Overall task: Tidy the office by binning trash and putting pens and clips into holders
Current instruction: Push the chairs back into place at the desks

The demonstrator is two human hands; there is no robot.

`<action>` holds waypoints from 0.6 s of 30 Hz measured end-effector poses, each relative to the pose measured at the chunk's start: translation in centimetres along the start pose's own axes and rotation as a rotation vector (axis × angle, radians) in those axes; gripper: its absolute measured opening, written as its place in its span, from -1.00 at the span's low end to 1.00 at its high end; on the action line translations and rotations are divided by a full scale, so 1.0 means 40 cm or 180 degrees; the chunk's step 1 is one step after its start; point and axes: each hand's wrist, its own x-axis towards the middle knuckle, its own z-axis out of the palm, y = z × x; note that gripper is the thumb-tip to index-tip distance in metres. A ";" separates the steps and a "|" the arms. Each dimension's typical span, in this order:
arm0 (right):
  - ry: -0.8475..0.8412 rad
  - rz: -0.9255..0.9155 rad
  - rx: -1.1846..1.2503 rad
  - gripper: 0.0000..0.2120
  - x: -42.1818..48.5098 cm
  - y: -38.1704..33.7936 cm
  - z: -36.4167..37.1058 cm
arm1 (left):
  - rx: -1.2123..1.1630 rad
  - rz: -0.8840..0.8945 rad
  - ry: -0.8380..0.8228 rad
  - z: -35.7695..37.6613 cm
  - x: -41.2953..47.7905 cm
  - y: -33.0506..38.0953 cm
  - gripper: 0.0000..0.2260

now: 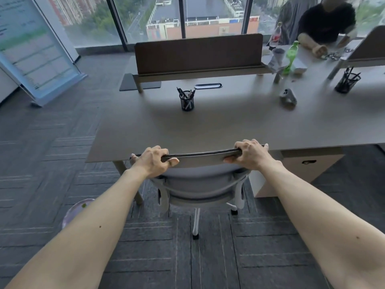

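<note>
At the upper left of the frame a tall display board (pixel 35 51) stands on the carpet by the window. At the lower left a round bin (pixel 76 208) with a pale liner sits on the floor, partly hidden behind the left forearm; a small green scrap shows inside it.

The left hand (pixel 154 161) grasps the top edge of a grey chair (pixel 200 184), fingers curled over the far side and thumb on the near side. The chair is pushed up to the near edge of a long desk (pixel 218 126).

In the middle of the frame a black mesh pen holder (pixel 187 102) stands upright on the desk, with several pens in it. Behind it a brown divider panel (pixel 198 53) runs along the back of the desk.

The right hand (pixel 251 154) clasps the same top edge of the chair in the same way, near its right end.

Further right, a grey phone-like thing (pixel 288 97) lies on the desk. Above it stand a green bottle (pixel 290 57) and a cola bottle (pixel 275 36). At the right edge a second pen holder (pixel 347 82) holds dark pens. Another person (pixel 325 21) sits at the upper right.
</note>
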 end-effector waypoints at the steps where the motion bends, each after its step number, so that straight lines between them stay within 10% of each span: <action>1: -0.0007 0.0009 0.0007 -0.31 -0.001 -0.001 -0.002 | -0.0012 0.0008 -0.0005 -0.003 0.000 0.001 -0.65; 10: 0.0018 0.0083 -0.0007 -0.39 -0.060 -0.027 -0.011 | 0.0059 0.0123 -0.0050 -0.012 -0.018 0.028 -0.60; 18: 0.0907 0.0447 0.0455 -0.75 -0.300 0.077 -0.117 | -0.0311 0.1441 0.0813 -0.037 -0.025 0.366 -0.84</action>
